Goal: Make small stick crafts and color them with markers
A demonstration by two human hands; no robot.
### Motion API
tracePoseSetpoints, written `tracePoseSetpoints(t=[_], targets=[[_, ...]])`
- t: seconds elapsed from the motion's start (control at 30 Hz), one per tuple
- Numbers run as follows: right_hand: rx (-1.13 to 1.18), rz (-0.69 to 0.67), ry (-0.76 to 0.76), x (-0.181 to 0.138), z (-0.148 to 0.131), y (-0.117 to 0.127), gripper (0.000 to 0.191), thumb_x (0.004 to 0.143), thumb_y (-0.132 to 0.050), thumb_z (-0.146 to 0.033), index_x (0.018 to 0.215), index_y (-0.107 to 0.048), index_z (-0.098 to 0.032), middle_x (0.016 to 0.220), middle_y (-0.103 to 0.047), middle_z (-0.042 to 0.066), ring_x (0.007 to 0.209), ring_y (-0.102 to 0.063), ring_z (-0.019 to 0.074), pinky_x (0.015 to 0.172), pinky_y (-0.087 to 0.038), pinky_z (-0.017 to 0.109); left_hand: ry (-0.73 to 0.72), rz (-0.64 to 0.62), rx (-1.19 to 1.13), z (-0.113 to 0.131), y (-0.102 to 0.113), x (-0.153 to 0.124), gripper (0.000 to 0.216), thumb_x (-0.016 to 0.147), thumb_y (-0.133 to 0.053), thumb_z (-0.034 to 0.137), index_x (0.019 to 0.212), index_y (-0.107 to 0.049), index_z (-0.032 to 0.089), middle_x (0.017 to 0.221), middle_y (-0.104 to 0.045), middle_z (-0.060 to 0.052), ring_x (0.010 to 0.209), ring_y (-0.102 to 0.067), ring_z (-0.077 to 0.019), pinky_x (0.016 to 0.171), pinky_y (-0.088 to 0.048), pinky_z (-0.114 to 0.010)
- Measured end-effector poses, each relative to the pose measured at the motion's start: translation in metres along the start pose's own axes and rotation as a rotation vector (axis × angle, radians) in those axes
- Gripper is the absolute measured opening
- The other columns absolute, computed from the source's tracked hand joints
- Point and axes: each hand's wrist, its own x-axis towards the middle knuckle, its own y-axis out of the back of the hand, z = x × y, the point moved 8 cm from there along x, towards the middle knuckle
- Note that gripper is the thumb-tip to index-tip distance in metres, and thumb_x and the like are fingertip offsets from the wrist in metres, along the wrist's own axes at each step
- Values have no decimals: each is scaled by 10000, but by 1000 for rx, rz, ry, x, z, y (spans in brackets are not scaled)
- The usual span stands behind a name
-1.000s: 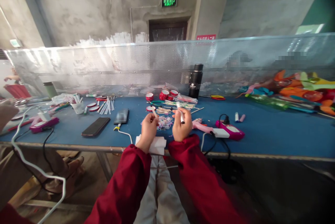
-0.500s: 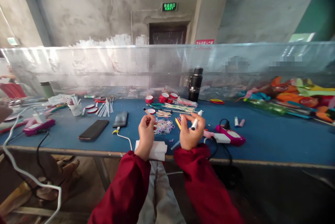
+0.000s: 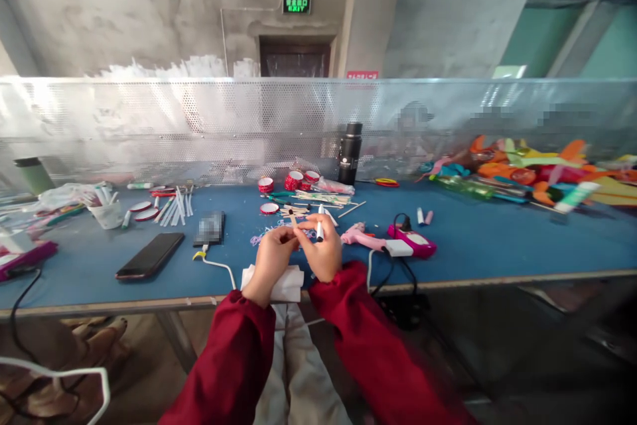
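Both my hands meet above the near edge of the blue table (image 3: 497, 246). My left hand (image 3: 271, 259) pinches a thin wooden stick (image 3: 293, 220) that points up and away. My right hand (image 3: 323, 252) is closed around a white marker (image 3: 320, 225) held upright, its fingertips touching the stick close to my left fingers. A heap of small coloured rubber bands (image 3: 261, 237) lies just beyond my hands. A folded white tissue (image 3: 283, 282) sits under my left wrist.
A pink glue gun (image 3: 361, 237) and a pink-white charger box (image 3: 413, 241) lie right of my hands. A black phone (image 3: 149, 256), a black flask (image 3: 350, 154), red tape rolls (image 3: 293, 180), white sticks (image 3: 174, 209) and bright foam planes (image 3: 537, 170) also rest on the table. A perforated metal screen (image 3: 149, 120) backs it.
My hands have come together; the right hand has turned the marker upright and reached the stick in my left hand. The view has swung to the right.
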Motion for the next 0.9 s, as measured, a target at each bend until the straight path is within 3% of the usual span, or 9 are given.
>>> tracePoseSetpoints(t=[0.1, 0.33, 0.47, 0.6, 0.9], targets=[[-16, 9, 43, -2, -4, 0, 224, 896, -751, -306, 1059, -599, -283, 914, -802, 10, 925, -771, 242, 930, -597, 423, -41, -38, 114, -2, -1, 2, 128, 775, -628, 232, 743, -740, 179, 718, -729, -22, 690, -615, -163, 662, -439, -254], [-66, -85, 161, -6, -17, -11, 138, 934, -709, -277, 1038, -619, -287, 971, -818, 33, 963, -778, 247, 931, -609, 424, -22, 31, 158, -8, 8, 5, 153, 726, -621, 197, 788, -759, 175, 777, -748, -36, 720, -619, -178, 693, -448, -267], [-30, -52, 63, -5, -6, -10, 205, 922, -722, -282, 1095, -613, -286, 938, -819, 17, 944, -788, 241, 938, -612, 413, -2, 2, 139, -9, 5, 5, 114, 728, -657, 267, 764, -721, 180, 695, -683, -6, 657, -562, -157, 645, -419, -256], [-5, 6, -71, -2, 9, -6, 253, 887, -735, -296, 1101, -600, -291, 887, -809, -4, 870, -790, 236, 842, -626, 380, 5, -50, 125, -6, 0, 5, 133, 698, -696, 300, 658, -643, 184, 626, -605, 19, 613, -500, -130, 618, -384, -250], [17, 31, -92, 2, 16, -5, 229, 875, -697, -341, 1062, -583, -274, 859, -804, 4, 827, -779, 228, 825, -603, 363, 16, -74, 31, -14, -4, 9, 142, 702, -745, 298, 731, -693, 169, 670, -636, 14, 624, -519, -120, 620, -390, -246]])
